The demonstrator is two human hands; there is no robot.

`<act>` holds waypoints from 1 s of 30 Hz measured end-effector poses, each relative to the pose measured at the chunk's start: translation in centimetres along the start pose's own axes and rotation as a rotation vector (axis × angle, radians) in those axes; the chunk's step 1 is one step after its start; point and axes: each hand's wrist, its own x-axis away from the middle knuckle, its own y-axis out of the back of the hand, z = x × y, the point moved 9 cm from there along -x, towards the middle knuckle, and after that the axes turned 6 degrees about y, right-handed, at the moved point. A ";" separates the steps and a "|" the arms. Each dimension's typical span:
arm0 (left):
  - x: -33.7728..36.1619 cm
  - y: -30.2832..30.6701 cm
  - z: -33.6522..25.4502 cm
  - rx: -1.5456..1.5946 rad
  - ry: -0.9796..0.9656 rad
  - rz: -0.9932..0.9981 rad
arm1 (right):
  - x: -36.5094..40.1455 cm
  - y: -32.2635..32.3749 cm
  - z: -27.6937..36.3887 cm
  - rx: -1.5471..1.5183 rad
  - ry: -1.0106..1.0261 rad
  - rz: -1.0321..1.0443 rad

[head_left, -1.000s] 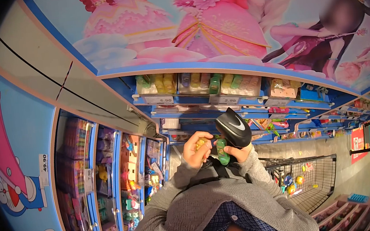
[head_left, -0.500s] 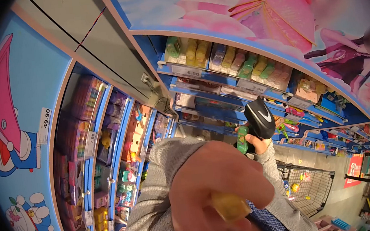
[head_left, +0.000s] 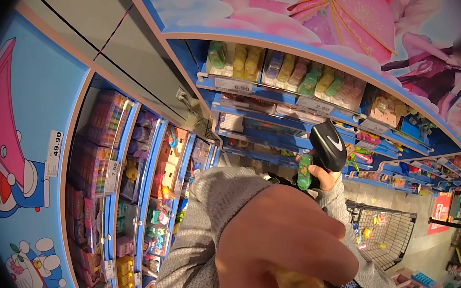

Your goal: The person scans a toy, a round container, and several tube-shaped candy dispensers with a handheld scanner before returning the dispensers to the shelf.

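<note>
My left hand (head_left: pixel 280 240) is very close to the camera, its fingers curled round a small yellowish translucent item (head_left: pixel 298 284). That item is blurred and mostly covered by the fingers, so its kind cannot be made out. Farther forward, my right hand (head_left: pixel 327 179) grips a black handheld barcode scanner (head_left: pixel 329 146). A small green container (head_left: pixel 305 172) lies against the thumb of that same hand, beside the scanner. Grey knit sleeves cover both arms. Above the scanner, the shelf holds rows of similar green, yellow and pink containers (head_left: pixel 308 81).
A blue shelf unit with packaged toys (head_left: pixel 106 162) stands at the left. Shelves with price tags (head_left: pixel 316 105) run along the front and right. A black wire shopping cart (head_left: pixel 386 234) with a few items stands at lower right. Cables (head_left: pixel 200 126) hang at the corner pillar.
My left hand has shifted slightly down and right, and less of the yellowish item shows. My right hand, scanner and green container appear slightly farther right.
</note>
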 end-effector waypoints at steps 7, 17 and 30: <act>0.2 -0.2 0.0 0.051 -0.025 0.027 | 0.0 0.0 0.0 0.018 -0.003 0.007; 0.7 0.5 0.4 0.009 0.015 -0.201 | -0.2 0.0 -0.1 0.025 -0.003 -0.001; 0.5 0.5 0.0 -0.049 -0.013 -0.255 | -0.2 0.0 -0.1 0.036 -0.003 0.006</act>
